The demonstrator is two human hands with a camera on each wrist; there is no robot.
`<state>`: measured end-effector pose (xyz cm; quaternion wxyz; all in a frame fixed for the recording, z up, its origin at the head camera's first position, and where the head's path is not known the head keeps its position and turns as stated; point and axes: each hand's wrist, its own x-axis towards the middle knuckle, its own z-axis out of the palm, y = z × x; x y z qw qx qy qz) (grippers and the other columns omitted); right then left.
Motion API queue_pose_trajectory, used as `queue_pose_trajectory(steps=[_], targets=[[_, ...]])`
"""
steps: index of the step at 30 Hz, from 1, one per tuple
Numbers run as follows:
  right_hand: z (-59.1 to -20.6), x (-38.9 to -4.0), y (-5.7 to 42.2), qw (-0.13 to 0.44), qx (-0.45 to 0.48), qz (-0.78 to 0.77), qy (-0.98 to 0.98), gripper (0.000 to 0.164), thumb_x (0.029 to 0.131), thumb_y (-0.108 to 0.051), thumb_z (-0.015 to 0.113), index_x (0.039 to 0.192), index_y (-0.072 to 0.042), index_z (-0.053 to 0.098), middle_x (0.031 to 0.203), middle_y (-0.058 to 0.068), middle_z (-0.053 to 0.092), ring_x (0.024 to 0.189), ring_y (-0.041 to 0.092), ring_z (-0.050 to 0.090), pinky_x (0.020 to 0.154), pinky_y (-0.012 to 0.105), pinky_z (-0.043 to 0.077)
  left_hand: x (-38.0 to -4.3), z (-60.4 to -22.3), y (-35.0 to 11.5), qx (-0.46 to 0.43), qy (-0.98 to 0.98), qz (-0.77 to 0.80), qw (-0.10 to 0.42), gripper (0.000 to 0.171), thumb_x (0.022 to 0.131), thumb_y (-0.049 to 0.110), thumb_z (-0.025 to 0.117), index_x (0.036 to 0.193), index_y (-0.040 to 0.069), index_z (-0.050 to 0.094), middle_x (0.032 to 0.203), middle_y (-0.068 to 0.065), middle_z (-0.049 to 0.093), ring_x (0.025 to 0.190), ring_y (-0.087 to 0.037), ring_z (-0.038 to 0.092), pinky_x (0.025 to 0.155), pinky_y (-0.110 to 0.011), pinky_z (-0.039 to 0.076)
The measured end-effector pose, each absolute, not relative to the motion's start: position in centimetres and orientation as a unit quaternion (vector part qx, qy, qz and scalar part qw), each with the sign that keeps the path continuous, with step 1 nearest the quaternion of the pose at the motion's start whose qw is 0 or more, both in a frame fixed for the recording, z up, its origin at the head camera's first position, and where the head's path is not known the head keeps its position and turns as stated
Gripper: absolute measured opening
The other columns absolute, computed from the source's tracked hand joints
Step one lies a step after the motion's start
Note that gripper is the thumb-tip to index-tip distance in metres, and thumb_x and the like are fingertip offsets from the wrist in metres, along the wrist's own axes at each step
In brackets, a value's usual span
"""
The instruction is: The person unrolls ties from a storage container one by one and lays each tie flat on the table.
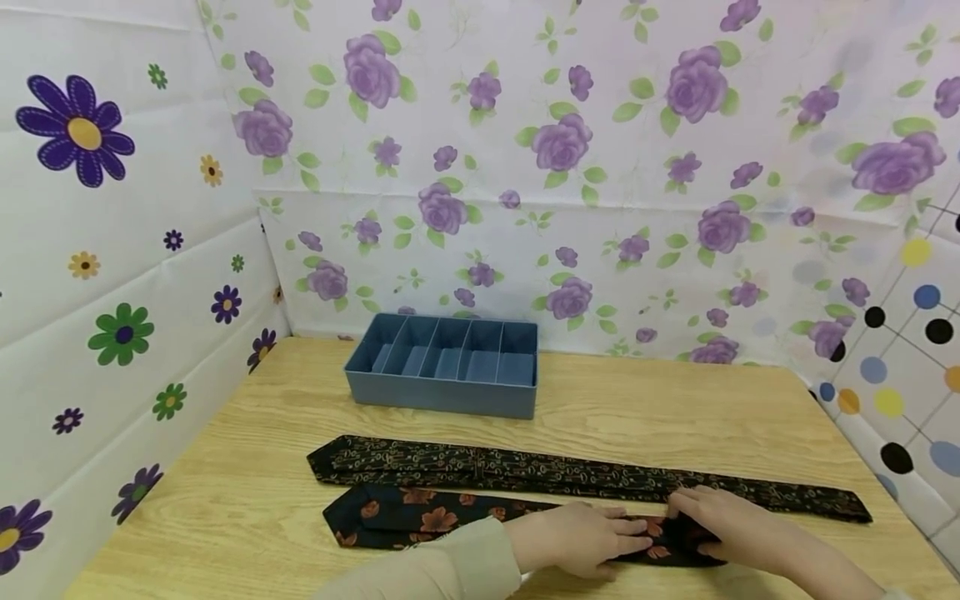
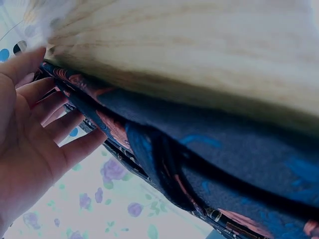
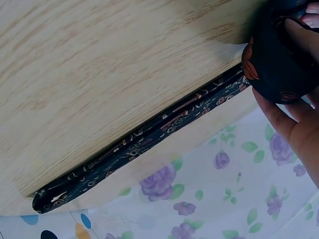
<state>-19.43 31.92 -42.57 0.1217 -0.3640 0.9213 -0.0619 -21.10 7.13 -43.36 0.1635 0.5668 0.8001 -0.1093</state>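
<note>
A dark necktie with orange-red flowers [image 1: 438, 520] lies along the table nearest the person, its pointed wide end to the left. My left hand [image 1: 577, 537] rests on its middle with the fingers extended; the left wrist view shows those fingers [image 2: 82, 145] along the cloth. At the tie's right end, my right hand [image 1: 738, 529] grips the fabric, which doubles back in a rounded fold [image 3: 274, 67] between thumb and fingers. Just beyond lies a second necktie, black with a small gold pattern [image 1: 525, 471], laid flat and lengthwise.
Behind the ties stands a blue-grey organizer box [image 1: 442, 396] with several side-by-side compartments. The wooden table [image 1: 645, 400] meets flower-printed sheeting [image 1: 480, 242] at the back and left, and dotted sheeting [image 1: 915, 350] on the right.
</note>
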Motion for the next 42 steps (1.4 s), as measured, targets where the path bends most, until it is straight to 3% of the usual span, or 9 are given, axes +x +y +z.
queue_pose_trajectory(steps=[2,5,18,26,33,36,42], targets=[[-42.7,-19.5,32.1,0.122,-0.37,-0.072,0.918,0.035,0.074,-0.014,0.079,0.099,-0.024,0.056,0.099,-0.01,0.059,0.09,0.017,0.062,0.071,0.038,0.052,-21.0,-43.4,7.2,0.558,0.805,-0.099,0.174,0.055,0.099,0.033,0.045,0.15,0.033,0.023,0.156,0.016,0.017,0.142,-0.002,0.022,0.109,-0.014,0.03],[-42.8,-19.5,32.3,0.125,-0.365,-0.077,0.919,0.034,0.074,-0.013,0.079,0.1,-0.025,0.06,0.098,-0.01,0.058,0.088,0.015,0.061,0.069,0.036,0.052,-21.0,-43.6,7.3,0.547,0.812,-0.086,0.183,0.053,0.1,0.028,0.043,0.149,0.034,0.024,0.155,0.018,0.017,0.142,-0.001,0.022,0.108,-0.015,0.031],[-43.0,-19.8,32.6,0.147,-0.34,-0.076,0.926,0.035,0.072,-0.013,0.08,0.096,-0.025,0.057,0.097,-0.009,0.058,0.084,0.015,0.061,0.067,0.038,0.051,-21.0,-43.7,7.3,0.54,0.815,-0.074,0.197,0.055,0.1,0.028,0.043,0.15,0.035,0.022,0.156,0.019,0.013,0.142,0.001,0.018,0.109,-0.018,0.032],[-43.2,-19.6,33.0,0.16,-0.337,-0.108,0.922,0.039,0.074,-0.012,0.079,0.093,-0.021,0.046,0.088,-0.015,0.049,0.071,0.0,0.048,0.056,0.026,0.041,-21.0,-43.8,7.2,0.539,0.816,-0.083,0.191,0.055,0.1,0.029,0.043,0.15,0.036,0.021,0.156,0.019,0.011,0.143,0.0,0.017,0.109,-0.019,0.034],[-43.0,-19.5,33.5,0.14,-0.342,-0.09,0.925,0.035,0.072,-0.016,0.08,0.102,-0.02,0.062,0.099,-0.006,0.059,0.086,0.015,0.062,0.065,0.033,0.052,-20.8,-43.6,7.1,0.544,0.814,-0.08,0.189,0.055,0.099,0.028,0.043,0.15,0.035,0.021,0.156,0.018,0.012,0.143,0.0,0.017,0.108,-0.017,0.033],[-42.9,-19.6,33.6,0.136,-0.345,-0.08,0.925,0.031,0.072,-0.016,0.08,0.097,-0.02,0.065,0.094,-0.009,0.057,0.084,0.012,0.061,0.065,0.031,0.053,-20.8,-43.5,7.1,0.544,0.814,-0.08,0.188,0.055,0.1,0.028,0.043,0.15,0.035,0.021,0.156,0.018,0.012,0.143,0.0,0.017,0.109,-0.017,0.033],[-43.1,-19.5,34.1,0.135,-0.35,-0.093,0.922,0.033,0.072,-0.016,0.081,0.092,-0.022,0.055,0.089,-0.015,0.055,0.079,0.004,0.057,0.06,0.029,0.048,-20.9,-43.7,7.2,0.546,0.814,-0.087,0.177,0.055,0.1,0.029,0.043,0.149,0.035,0.022,0.156,0.018,0.013,0.143,0.0,0.018,0.108,-0.017,0.034]])
